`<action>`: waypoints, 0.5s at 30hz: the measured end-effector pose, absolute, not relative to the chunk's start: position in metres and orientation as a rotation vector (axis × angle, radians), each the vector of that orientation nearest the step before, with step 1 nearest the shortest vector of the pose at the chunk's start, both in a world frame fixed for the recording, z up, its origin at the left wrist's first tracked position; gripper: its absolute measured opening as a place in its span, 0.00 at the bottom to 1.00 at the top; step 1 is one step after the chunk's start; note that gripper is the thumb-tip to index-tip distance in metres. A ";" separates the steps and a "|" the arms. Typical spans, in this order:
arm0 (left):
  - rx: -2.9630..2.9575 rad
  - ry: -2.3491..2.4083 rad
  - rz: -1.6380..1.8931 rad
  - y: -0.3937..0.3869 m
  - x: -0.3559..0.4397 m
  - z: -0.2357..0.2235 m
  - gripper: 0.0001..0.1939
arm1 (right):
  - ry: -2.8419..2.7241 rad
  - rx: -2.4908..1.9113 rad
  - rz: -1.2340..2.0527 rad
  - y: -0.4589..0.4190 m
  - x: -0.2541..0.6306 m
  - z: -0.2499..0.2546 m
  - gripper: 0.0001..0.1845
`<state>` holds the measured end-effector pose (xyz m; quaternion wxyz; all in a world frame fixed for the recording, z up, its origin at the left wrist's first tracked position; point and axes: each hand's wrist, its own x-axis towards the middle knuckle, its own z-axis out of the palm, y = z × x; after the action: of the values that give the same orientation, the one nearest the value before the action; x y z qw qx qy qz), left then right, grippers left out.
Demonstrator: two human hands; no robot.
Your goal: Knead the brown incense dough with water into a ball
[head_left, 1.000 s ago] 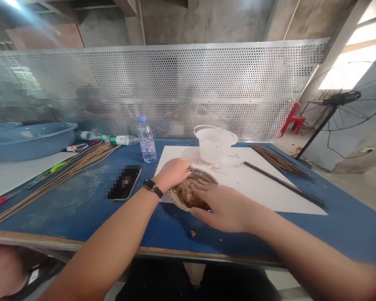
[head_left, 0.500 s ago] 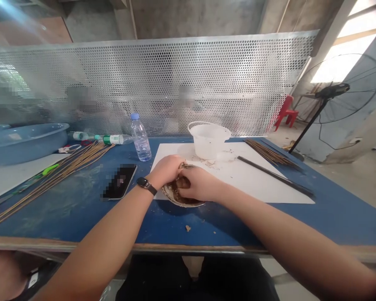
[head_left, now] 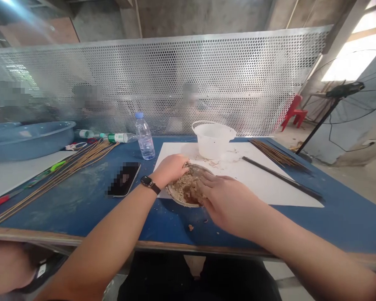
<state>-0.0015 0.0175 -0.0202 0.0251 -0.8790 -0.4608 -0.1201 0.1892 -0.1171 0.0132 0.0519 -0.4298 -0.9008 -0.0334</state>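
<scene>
A shallow round bowl (head_left: 185,205) sits near the front of the table, partly over a white sheet. Inside it lies a wet, crumbly brown-beige paste (head_left: 188,186). My left hand (head_left: 174,167), with a dark watch at the wrist, grips the bowl's far-left rim, thumb towards the inside. Over the right side of the bowl is my right hand (head_left: 227,198), its fingers extended and close together against the paste; the fingertips are smeared with it. What lies under the right palm is hidden.
Behind the bowl stands a white plastic bucket (head_left: 214,142). A water bottle (head_left: 146,140) and a phone (head_left: 124,179) are to the left, beyond them thin sticks (head_left: 78,163) and a blue basin (head_left: 34,140). A dark bar (head_left: 280,177) lies right. A perforated metal screen (head_left: 163,83) rises behind.
My right hand was flat over the bowl, then curled its fingers into the paste, and now is stretched out again at the right side. The left hand keeps holding the rim.
</scene>
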 end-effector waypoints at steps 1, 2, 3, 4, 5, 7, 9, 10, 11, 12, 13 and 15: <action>-2.718 -1.418 -0.372 0.018 -0.002 -0.021 0.11 | -2.734 -1.318 -0.116 -0.117 0.187 0.012 0.18; -2.719 -1.408 -0.378 0.017 -0.002 -0.021 0.10 | -2.725 -1.338 -0.116 -0.114 0.184 0.011 0.20; -2.719 -1.398 -0.387 0.017 -0.002 -0.021 0.10 | -2.720 -1.371 -0.098 -0.109 0.181 0.009 0.21; -2.719 -1.390 -0.397 0.017 -0.002 -0.021 0.09 | -2.721 -1.416 -0.065 -0.103 0.178 0.008 0.22; -2.718 -1.383 -0.403 0.017 -0.003 -0.020 0.09 | -2.726 -1.468 -0.017 -0.095 0.176 0.006 0.23; -2.718 -1.372 -0.407 0.016 -0.003 -0.020 0.08 | -2.717 -1.548 0.090 -0.079 0.173 0.003 0.24; -2.722 -1.356 -0.399 0.016 -0.004 -0.019 0.08 | -2.651 -1.586 0.126 -0.065 0.171 -0.001 0.24; -2.725 -1.348 -0.396 0.016 -0.004 -0.019 0.08 | -2.600 -1.585 0.109 -0.059 0.171 -0.004 0.23; -2.729 -1.343 -0.395 0.016 -0.004 -0.019 0.08 | -2.546 -1.575 0.086 -0.055 0.170 -0.006 0.22; -2.732 -1.341 -0.394 0.015 -0.004 -0.019 0.08 | -2.500 -1.549 0.065 -0.053 0.170 -0.009 0.20; -2.732 -1.341 -0.394 0.015 -0.004 -0.019 0.09 | -2.473 -1.506 0.058 -0.052 0.170 -0.011 0.19; -2.728 -1.344 -0.400 0.015 -0.004 -0.019 0.10 | -2.476 -1.428 0.085 -0.052 0.169 -0.015 0.20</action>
<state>-0.0041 0.0153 -0.0194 0.0374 -0.8887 -0.4379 -0.1304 0.1687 -0.0517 -0.0153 0.1408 -0.4943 -0.8573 0.0294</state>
